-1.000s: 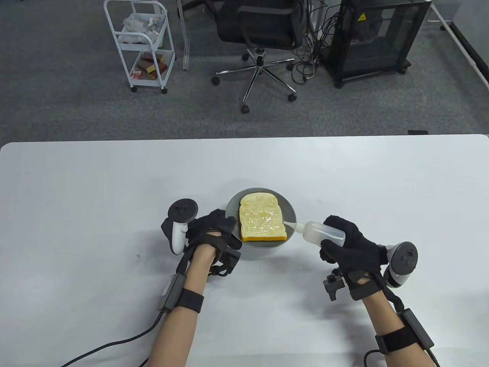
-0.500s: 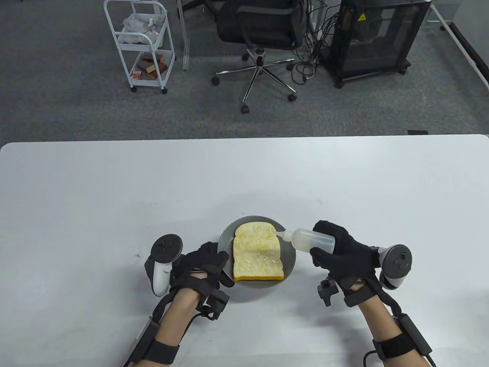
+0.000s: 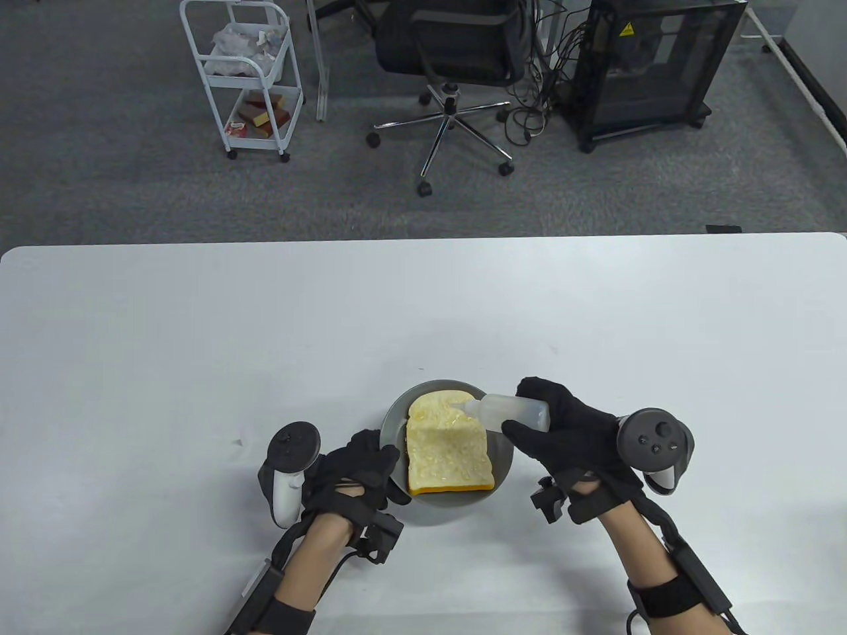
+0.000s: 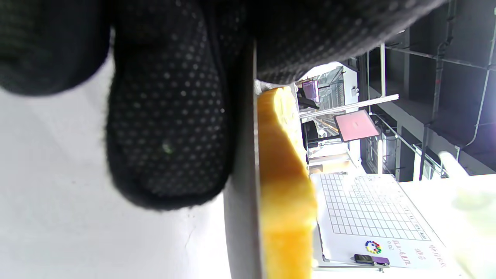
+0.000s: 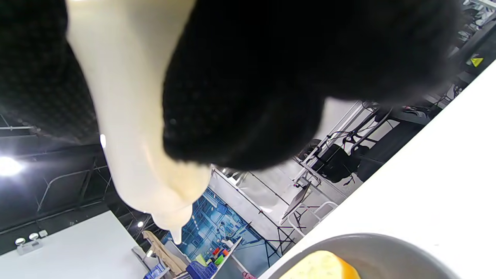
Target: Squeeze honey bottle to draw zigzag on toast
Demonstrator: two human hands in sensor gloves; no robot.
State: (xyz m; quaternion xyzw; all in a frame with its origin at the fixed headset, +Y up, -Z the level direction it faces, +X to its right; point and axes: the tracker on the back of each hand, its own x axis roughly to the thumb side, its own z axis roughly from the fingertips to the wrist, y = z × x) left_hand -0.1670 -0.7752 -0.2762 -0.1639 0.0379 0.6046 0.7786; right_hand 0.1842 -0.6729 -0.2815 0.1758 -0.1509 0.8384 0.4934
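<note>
A slice of toast [image 3: 447, 443] with a shiny glaze lies on a grey plate [image 3: 504, 455] near the table's front edge. My right hand [image 3: 562, 430] grips a translucent squeeze bottle [image 3: 509, 411], tilted with its nozzle over the toast's far right corner. My left hand [image 3: 360, 471] holds the plate's left rim. In the left wrist view, my fingers [image 4: 170, 135] pinch the plate rim [image 4: 242, 217] beside the toast's crust [image 4: 285, 193]. In the right wrist view, the bottle [image 5: 131, 116] fills the top and the toast [image 5: 319, 267] shows at the bottom.
The white table [image 3: 198, 344] stretches wide on all sides of the plate. Beyond its far edge stand a white cart [image 3: 245, 73], an office chair [image 3: 456, 46] and a black cabinet [image 3: 652, 63] on the floor.
My left hand pulled the plate with the toast toward the front edge. My right hand followed with the bottle and moved its nozzle in over the toast's far right corner.
</note>
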